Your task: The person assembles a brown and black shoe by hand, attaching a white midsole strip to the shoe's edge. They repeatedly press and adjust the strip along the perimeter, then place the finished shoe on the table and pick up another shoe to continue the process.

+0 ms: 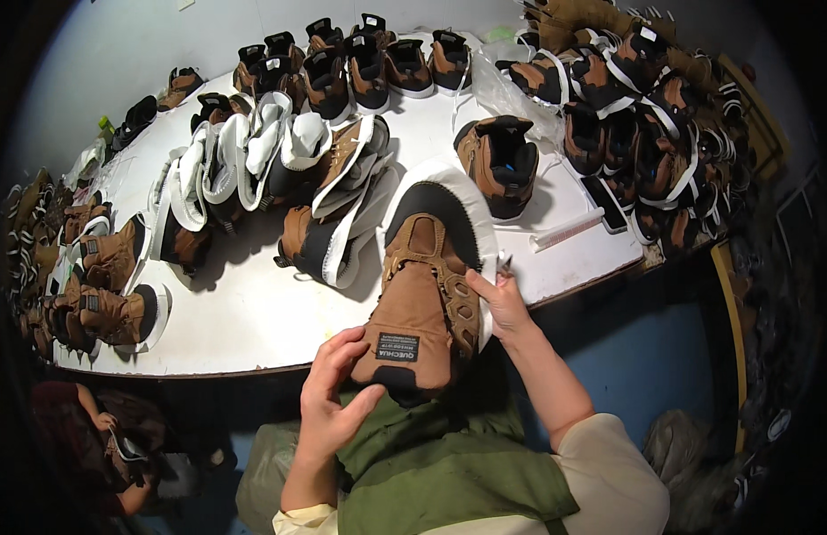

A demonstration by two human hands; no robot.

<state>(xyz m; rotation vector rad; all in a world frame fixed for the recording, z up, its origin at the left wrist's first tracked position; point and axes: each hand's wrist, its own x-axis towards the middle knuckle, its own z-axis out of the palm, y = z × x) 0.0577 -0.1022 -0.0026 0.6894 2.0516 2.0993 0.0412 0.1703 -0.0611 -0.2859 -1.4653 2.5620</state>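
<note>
Brown shoe upper (412, 290): I see it raised before the person's body, between the two hands, with the toe pointing away and the collar end nearest to the body.
White flange (480, 212): it goes around the black toe of this upper and down its right side.
Dark label (398, 348): it sits on the brown tongue, near the collar.
Right hand (503, 308): it is clamped on the right edge of the upper, the thumb on the face toward my camera, the other fingers partly hidden from me.
Small pointed thing (506, 263): it sticks out at the right fingers; it is too small for me to name.
Left hand (333, 383): it is at the collar end, thumb and fingers spread apart; I cannot tell if it grips or only supports.
Standing shoe (498, 178): it is on the white tabletop (244, 325), just beyond the held upper, its opening upward.
Pale rod (567, 229): it lies right of that shoe, near a dark phone (603, 205).
Shoe row (367, 76): it stands along the far side.
Shoe pile (641, 134): I see it heaped at the right.
Green apron (458, 486): the person wears it.
</note>
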